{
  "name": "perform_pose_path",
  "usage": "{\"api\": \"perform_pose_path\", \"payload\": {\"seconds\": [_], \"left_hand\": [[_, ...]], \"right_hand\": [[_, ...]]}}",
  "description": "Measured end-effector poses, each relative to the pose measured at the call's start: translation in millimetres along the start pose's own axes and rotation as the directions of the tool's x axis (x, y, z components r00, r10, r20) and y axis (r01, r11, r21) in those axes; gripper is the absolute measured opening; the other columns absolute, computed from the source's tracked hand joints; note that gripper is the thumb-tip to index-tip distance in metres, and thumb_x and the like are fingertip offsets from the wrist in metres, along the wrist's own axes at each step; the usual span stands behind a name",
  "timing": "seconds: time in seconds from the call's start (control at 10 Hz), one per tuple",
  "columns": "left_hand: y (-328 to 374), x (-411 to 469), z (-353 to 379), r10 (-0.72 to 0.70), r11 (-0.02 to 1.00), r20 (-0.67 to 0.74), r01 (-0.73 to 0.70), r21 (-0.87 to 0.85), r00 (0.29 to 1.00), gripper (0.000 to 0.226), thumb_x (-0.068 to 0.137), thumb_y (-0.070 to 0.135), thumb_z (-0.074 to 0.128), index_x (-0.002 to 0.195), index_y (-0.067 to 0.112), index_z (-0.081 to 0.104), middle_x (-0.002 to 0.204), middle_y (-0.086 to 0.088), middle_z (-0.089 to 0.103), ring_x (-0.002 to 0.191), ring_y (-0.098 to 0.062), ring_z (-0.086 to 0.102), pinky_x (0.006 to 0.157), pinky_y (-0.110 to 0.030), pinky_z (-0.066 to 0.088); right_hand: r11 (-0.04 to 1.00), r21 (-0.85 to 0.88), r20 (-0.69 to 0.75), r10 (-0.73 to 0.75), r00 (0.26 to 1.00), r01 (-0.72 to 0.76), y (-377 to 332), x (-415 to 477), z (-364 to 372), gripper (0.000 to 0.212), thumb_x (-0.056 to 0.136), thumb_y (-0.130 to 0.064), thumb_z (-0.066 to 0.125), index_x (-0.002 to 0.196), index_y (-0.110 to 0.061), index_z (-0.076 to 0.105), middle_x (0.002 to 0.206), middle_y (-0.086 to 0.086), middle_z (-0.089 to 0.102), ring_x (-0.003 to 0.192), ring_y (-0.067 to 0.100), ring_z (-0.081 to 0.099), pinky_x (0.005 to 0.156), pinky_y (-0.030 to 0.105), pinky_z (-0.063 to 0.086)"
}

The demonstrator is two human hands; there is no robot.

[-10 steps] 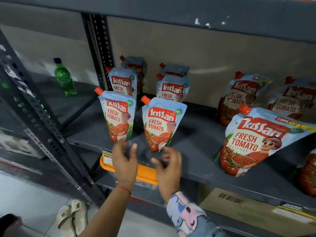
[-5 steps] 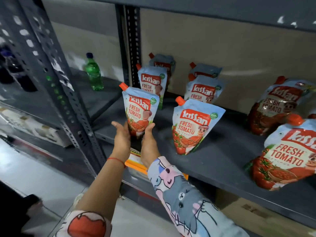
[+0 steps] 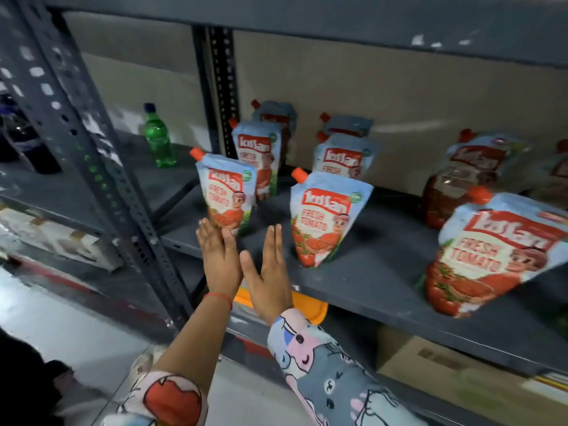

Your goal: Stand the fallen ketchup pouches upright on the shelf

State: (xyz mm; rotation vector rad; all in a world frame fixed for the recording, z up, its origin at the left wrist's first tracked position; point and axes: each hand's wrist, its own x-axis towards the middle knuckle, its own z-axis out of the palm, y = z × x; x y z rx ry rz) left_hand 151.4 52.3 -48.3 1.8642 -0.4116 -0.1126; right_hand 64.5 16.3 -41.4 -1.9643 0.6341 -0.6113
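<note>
Several Kissan ketchup pouches with orange caps stand on the dark grey shelf (image 3: 378, 272). The front left pouch (image 3: 226, 192) stands upright near the shelf's front edge, and a second pouch (image 3: 325, 216) stands to its right. Two more rows stand behind them. A large pouch (image 3: 488, 253) leans at the front right, and another (image 3: 461, 173) leans behind it. My left hand (image 3: 219, 256) is flat, fingertips just below the front left pouch's base. My right hand (image 3: 267, 272) is flat beside it, fingers straight, holding nothing.
A green bottle (image 3: 157, 139) stands on the neighbouring shelf to the left, beyond a perforated grey upright (image 3: 101, 167). An orange tray edge (image 3: 307, 305) and a cardboard box (image 3: 455, 367) sit on the level below. The upper shelf (image 3: 338, 23) hangs overhead.
Both hands let go of the front left pouch's base and drew back, fingers now straight. The pouch stays standing. The view shifted slightly left.
</note>
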Motion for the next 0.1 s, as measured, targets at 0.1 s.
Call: {"api": "perform_pose_path", "payload": {"seconds": [0.1], "left_hand": [[12.2,-37.4,18.9,0.332,0.908,0.075,-0.340,0.245,0.940,0.062,0.093,0.040,0.022,0.143,0.008,0.005,0.154,-0.011,-0.002,0.143,-0.030,-0.006,0.118,-0.043,0.003]], "right_hand": [[0.900,-0.375,-0.176,-0.305,0.936,0.223,9.8,-27.7,-50.5,0.080,0.085,-0.056,0.038,0.144,-0.013,0.005,0.154,0.004,-0.004,0.143,0.014,-0.008,0.118,0.032,0.001]]}}
